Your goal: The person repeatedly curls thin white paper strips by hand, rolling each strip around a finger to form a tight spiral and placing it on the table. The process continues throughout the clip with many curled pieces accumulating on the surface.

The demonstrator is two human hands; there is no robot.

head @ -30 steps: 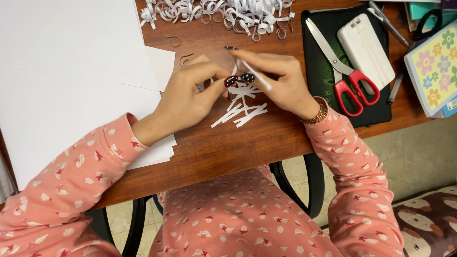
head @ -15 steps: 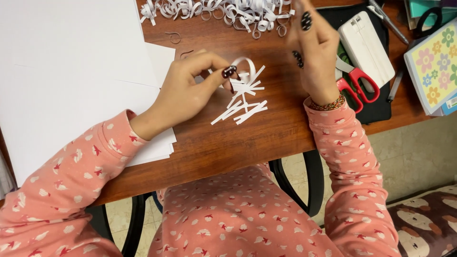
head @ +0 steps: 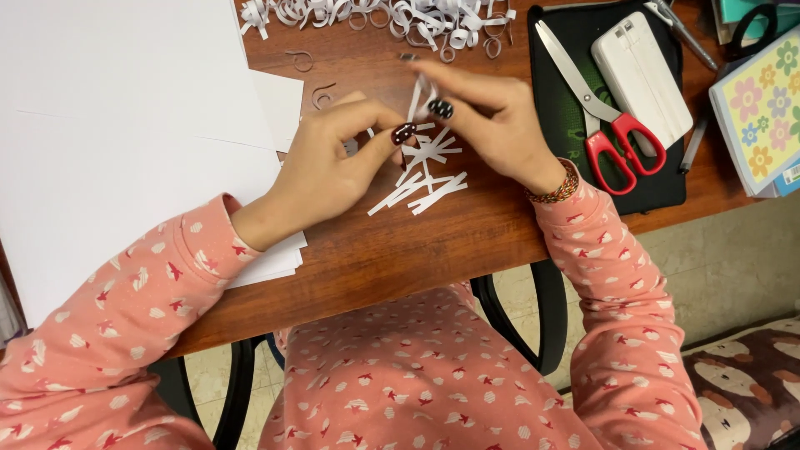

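Strips [head: 421,179] of white paper lie loose on the desk [head: 400,250] under both hands. The left hand [head: 333,162] and the right hand [head: 492,117] each pinch one strip [head: 417,96] between fingertips, seemingly mid-curl. Next calls for steady, even tension.

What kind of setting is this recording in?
Probably a home craft desk: a wooden table with white paper sheets, curled paper strips and red-handled scissors. Both hands, left hand and right hand, pinch a paper strip.
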